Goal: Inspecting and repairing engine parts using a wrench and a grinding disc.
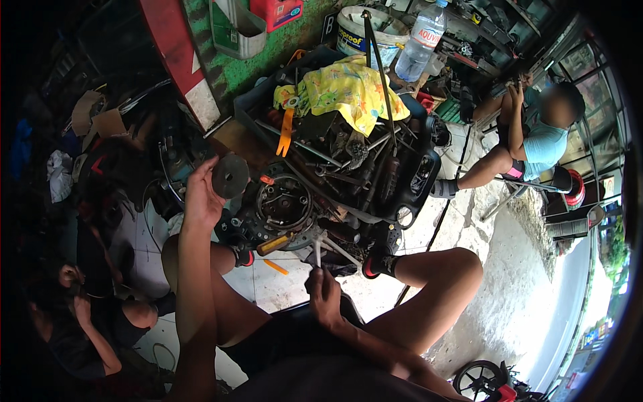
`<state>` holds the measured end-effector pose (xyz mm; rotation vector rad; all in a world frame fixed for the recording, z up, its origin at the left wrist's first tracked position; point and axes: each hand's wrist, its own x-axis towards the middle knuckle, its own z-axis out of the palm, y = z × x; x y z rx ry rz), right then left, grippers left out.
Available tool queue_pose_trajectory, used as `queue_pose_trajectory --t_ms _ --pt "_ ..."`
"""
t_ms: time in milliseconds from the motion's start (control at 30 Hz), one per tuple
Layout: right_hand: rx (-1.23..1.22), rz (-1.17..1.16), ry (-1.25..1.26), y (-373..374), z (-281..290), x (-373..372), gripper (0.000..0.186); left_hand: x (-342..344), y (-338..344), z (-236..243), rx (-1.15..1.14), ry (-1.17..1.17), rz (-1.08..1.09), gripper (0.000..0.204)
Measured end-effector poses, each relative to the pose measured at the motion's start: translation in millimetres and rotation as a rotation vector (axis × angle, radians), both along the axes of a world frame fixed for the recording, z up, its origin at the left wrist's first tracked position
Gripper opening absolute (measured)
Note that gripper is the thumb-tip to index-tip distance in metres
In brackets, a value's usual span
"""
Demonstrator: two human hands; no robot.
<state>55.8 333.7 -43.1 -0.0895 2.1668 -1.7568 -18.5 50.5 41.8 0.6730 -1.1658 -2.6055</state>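
My left hand (204, 191) is raised, holding a dark round metal disc with a centre hole (231, 187). My right hand (323, 295) is closed on a silver-handled metal tool (318, 252), whose head reaches the machine parts between my knees. Just beyond my hands lies a greasy round housing (280, 203) with mechanical fittings inside. A yellow-handled screwdriver (273, 245) rests at its near edge, and a small orange plastic piece (275, 266) lies on the floor tiles below.
A dark tray (254, 107) holds tools and a yellow patterned cloth (338, 90), with a bucket (372, 30) and water bottle (418, 50) behind. A person (536, 141) sits at right, another (87, 328) at lower left. A wheel (479, 382) is at lower right.
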Motion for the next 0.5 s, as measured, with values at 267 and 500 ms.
queue_pose_trajectory --t_ms 267,500 --pt "-0.135 -0.045 0.028 -4 -1 -5 0.036 -7 1 0 0.004 -0.016 0.001 0.035" --pt "-0.194 0.019 0.16 -29 36 -19 0.031 -6 2 -1 -0.005 -0.001 0.006 0.037"
